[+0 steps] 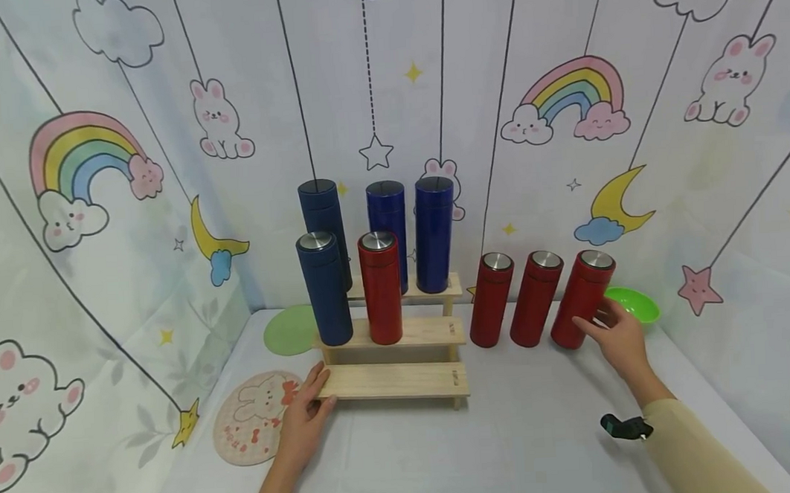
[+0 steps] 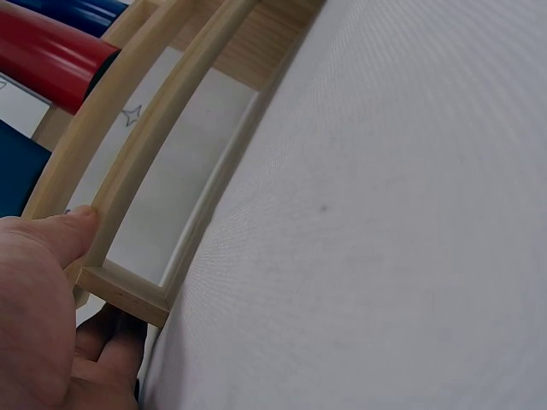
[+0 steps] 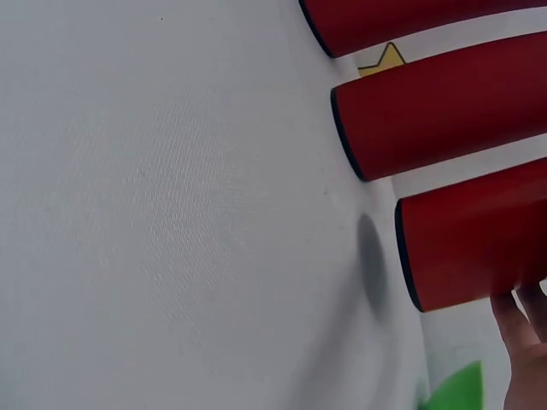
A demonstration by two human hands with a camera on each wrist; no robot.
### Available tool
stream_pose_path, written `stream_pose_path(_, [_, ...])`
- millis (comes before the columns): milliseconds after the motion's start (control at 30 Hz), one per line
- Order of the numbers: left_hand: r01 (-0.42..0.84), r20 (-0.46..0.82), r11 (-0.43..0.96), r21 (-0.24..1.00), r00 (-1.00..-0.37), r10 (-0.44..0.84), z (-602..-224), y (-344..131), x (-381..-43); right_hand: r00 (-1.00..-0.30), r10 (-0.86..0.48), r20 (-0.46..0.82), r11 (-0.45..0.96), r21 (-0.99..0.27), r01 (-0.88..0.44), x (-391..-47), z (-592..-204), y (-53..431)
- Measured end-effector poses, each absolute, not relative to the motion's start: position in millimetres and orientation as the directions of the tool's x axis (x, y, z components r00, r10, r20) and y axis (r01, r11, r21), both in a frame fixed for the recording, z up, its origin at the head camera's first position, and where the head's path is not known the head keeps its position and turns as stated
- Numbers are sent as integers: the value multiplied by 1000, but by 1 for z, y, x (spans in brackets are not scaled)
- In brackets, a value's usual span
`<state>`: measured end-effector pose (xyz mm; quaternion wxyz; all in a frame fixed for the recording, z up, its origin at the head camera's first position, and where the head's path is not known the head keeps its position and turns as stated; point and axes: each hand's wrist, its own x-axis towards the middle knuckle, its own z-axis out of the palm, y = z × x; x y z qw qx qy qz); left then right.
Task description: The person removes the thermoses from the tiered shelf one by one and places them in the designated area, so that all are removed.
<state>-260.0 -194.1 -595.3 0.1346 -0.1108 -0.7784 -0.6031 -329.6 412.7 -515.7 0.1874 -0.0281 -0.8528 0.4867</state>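
Observation:
My left hand grips the left end of the lowest step of a three-tier wooden rack; in the left wrist view its thumb lies against the wood, with fingers bent around the end. At the right, my right hand holds a red thermos with a steel lid. The right wrist view shows that thermos's base apart from its shadow on the table. Two more red thermoses, one in the middle and one nearer the rack, stand to its left.
On the middle step stand a blue thermos and a red thermos. Several blue thermoses occupy the top step. A bunny-print round mat, a green round mat and a green bowl lie around. A patterned curtain hangs behind.

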Motion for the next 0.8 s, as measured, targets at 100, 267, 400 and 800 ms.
stream_pose_path(100, [323,331,237,916,-944,8,-596,-195,-260,-929,246,275,509,-853,-118,-337,-522,412])
stream_pose_path(267, [306,315,247,920,-949,1,-597,-195,-259,-932,265,246,530,-845,-73,-345,-531,412])
stream_pose_path(400, [308,318,245,919,-948,-1,-597,-194,-258,-935,274,224,540,-841,-44,-346,-535,412])
stream_pose_path(800, [328,340,270,905,-940,4,-596,-193,-259,-946,242,215,541,-839,-52,-347,-536,416])
